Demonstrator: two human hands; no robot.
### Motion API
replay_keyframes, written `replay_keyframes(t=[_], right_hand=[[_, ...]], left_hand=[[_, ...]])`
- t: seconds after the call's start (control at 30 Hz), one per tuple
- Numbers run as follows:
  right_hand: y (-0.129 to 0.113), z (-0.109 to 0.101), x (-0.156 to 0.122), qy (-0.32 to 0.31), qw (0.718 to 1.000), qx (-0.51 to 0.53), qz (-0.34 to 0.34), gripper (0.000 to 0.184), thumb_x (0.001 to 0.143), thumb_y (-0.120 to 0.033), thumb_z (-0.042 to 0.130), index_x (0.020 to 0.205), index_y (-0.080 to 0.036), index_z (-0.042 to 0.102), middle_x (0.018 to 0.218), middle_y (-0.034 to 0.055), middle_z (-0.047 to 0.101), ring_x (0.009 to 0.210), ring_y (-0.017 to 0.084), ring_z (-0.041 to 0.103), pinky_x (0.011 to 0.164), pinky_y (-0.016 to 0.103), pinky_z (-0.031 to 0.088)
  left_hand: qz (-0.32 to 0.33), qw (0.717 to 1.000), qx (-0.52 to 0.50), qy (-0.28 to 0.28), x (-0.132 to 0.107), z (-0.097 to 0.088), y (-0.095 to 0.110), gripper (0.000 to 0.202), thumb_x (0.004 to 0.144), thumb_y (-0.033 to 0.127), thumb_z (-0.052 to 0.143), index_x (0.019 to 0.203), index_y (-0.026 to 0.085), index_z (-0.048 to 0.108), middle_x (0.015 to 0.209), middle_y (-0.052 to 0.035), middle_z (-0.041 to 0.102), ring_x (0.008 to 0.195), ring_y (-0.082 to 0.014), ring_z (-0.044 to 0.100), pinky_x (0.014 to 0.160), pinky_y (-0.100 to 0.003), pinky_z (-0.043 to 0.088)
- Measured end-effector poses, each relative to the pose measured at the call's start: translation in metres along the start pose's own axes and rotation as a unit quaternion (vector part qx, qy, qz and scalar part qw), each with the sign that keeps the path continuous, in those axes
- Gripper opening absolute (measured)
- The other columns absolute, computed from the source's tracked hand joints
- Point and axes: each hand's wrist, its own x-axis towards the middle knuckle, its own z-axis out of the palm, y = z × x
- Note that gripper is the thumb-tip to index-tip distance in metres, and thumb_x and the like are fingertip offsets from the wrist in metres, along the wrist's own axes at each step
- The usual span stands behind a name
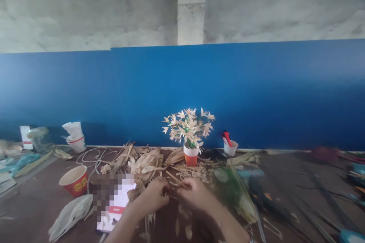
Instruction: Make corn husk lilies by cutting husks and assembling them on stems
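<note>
My right hand [196,194] is closed, with a thin tan stick [172,177] held between its fingertips and pointing up to the left. Close beside it, my left hand [156,196] has its fingers curled together; whatever they pinch is too small or hidden to make out. Dried corn husks [146,163] are heaped just beyond the left hand. Straight ahead stands a red-and-white paper cup [191,156] filled with pale star-shaped flowers [189,127] on green stems. Loose pale petal-like pieces [188,231] lie on the dark table below my hands.
A red paper bucket [74,182] and a crumpled white plastic bag [71,214] lie left, near a partly pixelated white sheet-like object [121,201]. A small white cup [230,148] holds a red-handled tool. Green plastic wrapping [230,184] lies right; a blue partition [142,95] stands behind.
</note>
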Motion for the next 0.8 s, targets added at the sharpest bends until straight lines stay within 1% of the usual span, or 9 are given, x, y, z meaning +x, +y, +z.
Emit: replay_keyframes(t=[0.1,0.2,0.27,0.33,0.43,0.53,0.6,0.7,0.8], right_hand=[[-0.002,0.002,-0.002,-0.009,1.000,0.005,0.003,0.016,0.064,-0.023,0.065,0.078,-0.014,0.069,0.065,-0.0015,0.063,0.061,0.012,0.052,0.054,0.019,0.034],[-0.004,0.003,-0.003,0.019,1.000,-0.011,-0.004,0.012,0.068,-0.023,0.060,0.070,-0.013,0.067,0.058,-0.0022,0.059,0.057,0.011,0.049,0.051,0.019,0.032],[-0.005,0.003,-0.003,0.030,1.000,-0.007,-0.007,0.014,0.071,-0.023,0.057,0.069,-0.014,0.067,0.057,-0.0020,0.058,0.056,0.011,0.049,0.051,0.020,0.033],[-0.005,0.001,-0.001,0.034,0.999,0.014,-0.017,0.013,0.070,-0.022,0.056,0.071,-0.014,0.067,0.059,-0.0017,0.060,0.058,0.012,0.051,0.053,0.020,0.036],[-0.004,-0.001,0.002,0.038,0.996,0.065,-0.041,0.011,0.067,-0.017,0.056,0.075,-0.016,0.063,0.066,-0.0017,0.061,0.065,0.013,0.055,0.060,0.021,0.041],[-0.001,-0.001,0.005,0.047,0.992,0.112,-0.044,0.017,0.061,-0.014,0.061,0.077,-0.017,0.059,0.066,-0.0034,0.059,0.066,0.013,0.055,0.063,0.021,0.043],[0.002,0.000,0.008,0.057,0.989,0.131,-0.038,0.020,0.060,-0.017,0.065,0.078,-0.017,0.058,0.065,-0.0036,0.057,0.064,0.013,0.054,0.061,0.022,0.043],[0.004,0.001,0.010,0.069,0.986,0.149,-0.029,0.024,0.059,-0.023,0.069,0.080,-0.016,0.059,0.066,-0.0022,0.058,0.063,0.014,0.055,0.060,0.023,0.044],[0.004,-0.002,0.012,0.091,0.985,0.144,-0.038,0.026,0.068,-0.036,0.065,0.084,-0.016,0.061,0.068,-0.0008,0.059,0.065,0.014,0.056,0.060,0.024,0.043]], left_hand=[[-0.004,0.998,-0.061,0.015,0.002,0.000,0.004,0.019,0.065,0.014,0.049,0.076,0.017,0.064,0.081,-0.0027,0.065,0.076,-0.0171,0.056,0.068,-0.026,0.040],[-0.028,0.990,-0.131,0.030,0.004,0.005,0.010,0.015,0.068,0.018,0.049,0.072,0.016,0.063,0.070,-0.0011,0.062,0.068,-0.0164,0.055,0.061,-0.025,0.038],[-0.054,0.983,-0.175,0.031,0.005,0.008,0.013,0.015,0.069,0.020,0.049,0.070,0.016,0.063,0.063,0.0004,0.059,0.061,-0.0155,0.052,0.057,-0.025,0.036],[-0.067,0.975,-0.210,0.033,0.006,0.010,0.016,0.015,0.069,0.021,0.049,0.070,0.015,0.063,0.061,0.0010,0.058,0.059,-0.0147,0.050,0.055,-0.024,0.035],[-0.052,0.966,-0.247,0.047,0.006,0.008,0.020,0.016,0.068,0.021,0.053,0.075,0.015,0.065,0.066,0.0002,0.061,0.062,-0.0145,0.050,0.057,-0.024,0.035],[-0.044,0.964,-0.255,0.055,0.005,0.005,0.026,0.014,0.069,0.024,0.055,0.070,0.016,0.067,0.063,0.0005,0.059,0.060,-0.0140,0.048,0.057,-0.024,0.035],[-0.054,0.962,-0.263,0.051,0.004,0.004,0.028,0.015,0.069,0.025,0.055,0.064,0.016,0.066,0.057,0.0017,0.056,0.056,-0.0130,0.045,0.055,-0.024,0.033],[-0.072,0.953,-0.290,0.052,0.006,0.006,0.027,0.011,0.065,0.023,0.058,0.063,0.015,0.066,0.053,0.0029,0.054,0.053,-0.0119,0.043,0.053,-0.023,0.031],[-0.083,0.938,-0.324,0.090,0.010,0.012,0.023,0.012,0.064,0.026,0.062,0.060,0.015,0.065,0.052,0.0026,0.054,0.051,-0.0116,0.044,0.052,-0.023,0.030]])
